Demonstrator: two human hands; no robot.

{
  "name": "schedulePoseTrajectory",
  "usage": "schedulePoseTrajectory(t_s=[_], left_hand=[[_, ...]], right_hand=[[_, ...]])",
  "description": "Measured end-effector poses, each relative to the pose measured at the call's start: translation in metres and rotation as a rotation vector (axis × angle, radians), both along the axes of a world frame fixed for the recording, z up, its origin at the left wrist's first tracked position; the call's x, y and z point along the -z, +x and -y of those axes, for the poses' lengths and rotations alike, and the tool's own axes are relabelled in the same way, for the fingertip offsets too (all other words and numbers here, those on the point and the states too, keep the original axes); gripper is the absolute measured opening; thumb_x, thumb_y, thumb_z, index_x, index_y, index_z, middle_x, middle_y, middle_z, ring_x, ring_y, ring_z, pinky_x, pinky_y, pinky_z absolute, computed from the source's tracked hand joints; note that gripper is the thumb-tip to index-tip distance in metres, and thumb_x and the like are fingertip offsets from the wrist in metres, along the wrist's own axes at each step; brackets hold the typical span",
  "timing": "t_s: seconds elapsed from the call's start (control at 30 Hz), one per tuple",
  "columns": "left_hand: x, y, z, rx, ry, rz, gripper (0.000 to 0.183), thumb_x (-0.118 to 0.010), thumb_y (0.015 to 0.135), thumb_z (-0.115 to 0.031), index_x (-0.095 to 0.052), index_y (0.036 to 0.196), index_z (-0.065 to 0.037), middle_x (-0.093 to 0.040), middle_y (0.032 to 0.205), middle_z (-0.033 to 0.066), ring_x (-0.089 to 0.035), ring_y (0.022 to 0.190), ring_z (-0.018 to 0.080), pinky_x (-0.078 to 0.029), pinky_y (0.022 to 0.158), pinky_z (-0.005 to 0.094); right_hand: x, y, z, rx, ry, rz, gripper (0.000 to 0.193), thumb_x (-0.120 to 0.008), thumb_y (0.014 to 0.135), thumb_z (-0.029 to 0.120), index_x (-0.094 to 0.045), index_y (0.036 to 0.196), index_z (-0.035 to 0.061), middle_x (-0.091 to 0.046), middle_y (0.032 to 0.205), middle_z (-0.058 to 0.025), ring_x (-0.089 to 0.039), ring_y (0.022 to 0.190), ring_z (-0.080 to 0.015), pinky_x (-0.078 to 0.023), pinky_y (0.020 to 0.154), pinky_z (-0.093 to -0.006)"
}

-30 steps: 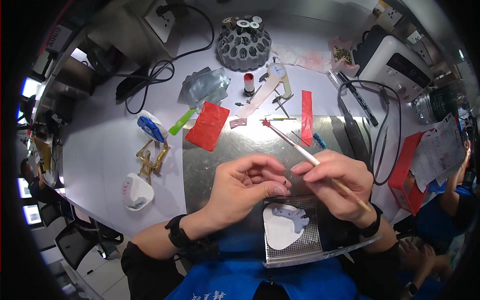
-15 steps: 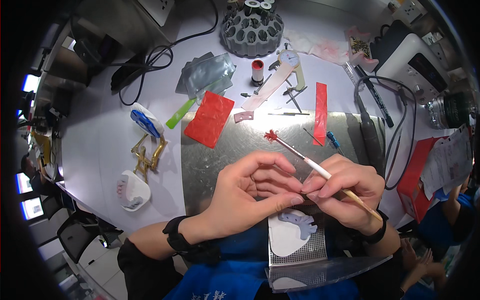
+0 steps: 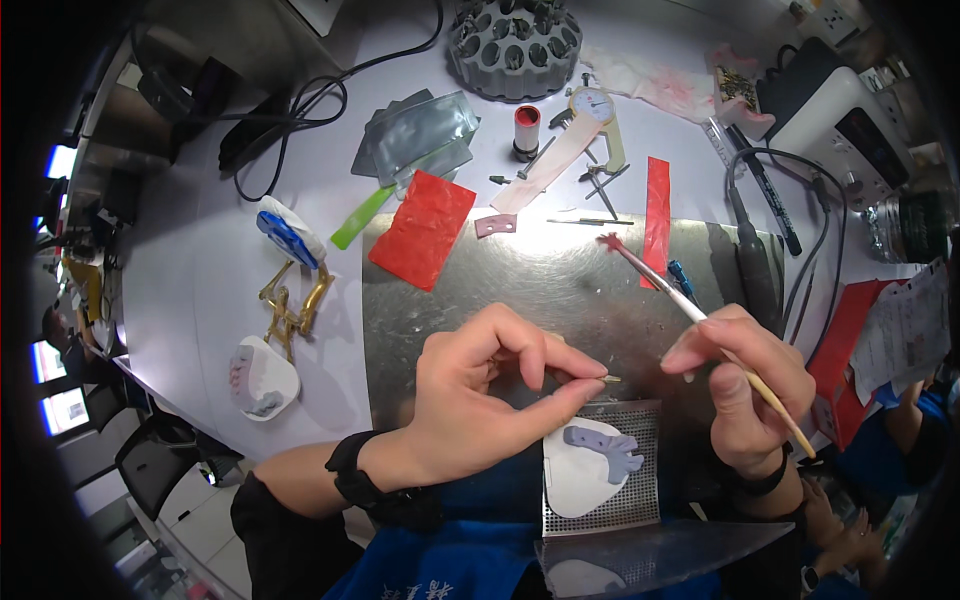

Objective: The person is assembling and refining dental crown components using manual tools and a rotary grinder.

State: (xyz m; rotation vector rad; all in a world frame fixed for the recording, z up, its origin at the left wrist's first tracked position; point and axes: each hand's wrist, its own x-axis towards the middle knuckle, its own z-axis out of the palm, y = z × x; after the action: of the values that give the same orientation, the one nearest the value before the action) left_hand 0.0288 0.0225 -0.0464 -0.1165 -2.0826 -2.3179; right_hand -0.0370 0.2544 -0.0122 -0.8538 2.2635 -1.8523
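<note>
My left hand [image 3: 490, 390] pinches a small pale piece [image 3: 613, 379] between thumb and index fingertip; the piece is too small to name. To the right, my right hand [image 3: 750, 385] holds a brush [image 3: 682, 300] with a white and wooden handle, its thumb and index fingertips apart. The brush's reddish, splayed bristles point away from me, over the metal plate [image 3: 410, 330]. Below my hands, a white plaster dental model [image 3: 580, 485] with a grey-blue tooth section lies on a perforated metal sheet [image 3: 643, 425]. A transparent sheet [image 3: 690, 545] extends in front of it.
At the left stand a brass articulator [image 3: 290, 305] and another dental model [image 3: 268, 380]. Red wax sheets [image 3: 424, 232], a green-handled knife [image 3: 362, 218], a dial gauge [image 3: 592, 104] and a bur holder [image 3: 515, 50] lie farther back. At right are a corded handpiece [image 3: 752, 255] and a control box [image 3: 845, 135].
My right hand has moved right, away from my left, taking the brush along. The small piece at my left fingertips now shows. The whole view has shifted slightly.
</note>
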Motion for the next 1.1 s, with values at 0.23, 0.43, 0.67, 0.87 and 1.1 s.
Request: schedulePoseTrajectory(t_s=[0.23, 0.43, 0.67, 0.87, 1.1], left_hand=[[0.005, 0.0, 0.002, -0.044, -0.206, -0.254, 0.048, -0.084, 0.075, 0.011, -0.041, 0.082, -0.008, -0.076, 0.084, 0.0184, -0.076, 0.08, 0.0206, -0.061, 0.083, 0.0375], [0.003, 0.0, 0.002, -0.057, -0.242, -0.265, 0.047, -0.084, 0.075, 0.011, -0.042, 0.081, -0.009, -0.076, 0.083, 0.0181, -0.075, 0.079, 0.0203, -0.062, 0.082, 0.0379], [0.002, -0.001, 0.002, -0.051, -0.274, -0.294, 0.046, -0.084, 0.075, 0.011, -0.043, 0.08, -0.009, -0.076, 0.083, 0.0178, -0.075, 0.077, 0.0204, -0.062, 0.078, 0.036], [0.001, -0.002, 0.003, -0.052, -0.28, -0.323, 0.045, -0.084, 0.075, 0.011, -0.043, 0.078, -0.009, -0.076, 0.082, 0.0169, -0.075, 0.077, 0.0198, -0.061, 0.069, 0.0321], [0.0, -0.002, 0.001, -0.042, -0.292, -0.308, 0.045, -0.084, 0.075, 0.011, -0.044, 0.079, -0.009, -0.076, 0.08, 0.0159, -0.075, 0.075, 0.0186, -0.06, 0.067, 0.03]], right_hand=[[0.003, 0.008, -0.012, -0.006, -0.142, -0.14, 0.049, -0.049, 0.109, 0.045, -0.066, 0.099, 0.0, -0.063, 0.104, -0.0184, -0.073, 0.08, -0.0253, -0.061, 0.066, -0.0294], [0.004, 0.009, -0.019, -0.147, -0.241, -0.17, 0.019, -0.066, 0.102, 0.019, -0.06, 0.1, 0.0007, -0.067, 0.105, -0.0218, -0.074, 0.079, -0.0307, -0.062, 0.065, -0.0363], [0.001, 0.003, -0.022, -0.364, -0.163, -0.224, 0.016, -0.075, 0.094, 0.014, -0.068, 0.098, 0.0004, -0.071, 0.112, -0.026, -0.074, 0.08, -0.0346, -0.061, 0.064, -0.0385], [0.005, 0.003, -0.022, -0.328, -0.237, -0.297, 0.018, -0.077, 0.091, 0.015, -0.068, 0.095, -0.0005, -0.072, 0.107, -0.0252, -0.075, 0.078, -0.0342, -0.061, 0.063, -0.0383], [-0.001, -0.001, -0.025, -0.374, -0.144, -0.261, 0.019, -0.076, 0.091, 0.016, -0.069, 0.093, -0.0013, -0.072, 0.106, -0.0251, -0.075, 0.078, -0.0348, -0.061, 0.063, -0.0387]])
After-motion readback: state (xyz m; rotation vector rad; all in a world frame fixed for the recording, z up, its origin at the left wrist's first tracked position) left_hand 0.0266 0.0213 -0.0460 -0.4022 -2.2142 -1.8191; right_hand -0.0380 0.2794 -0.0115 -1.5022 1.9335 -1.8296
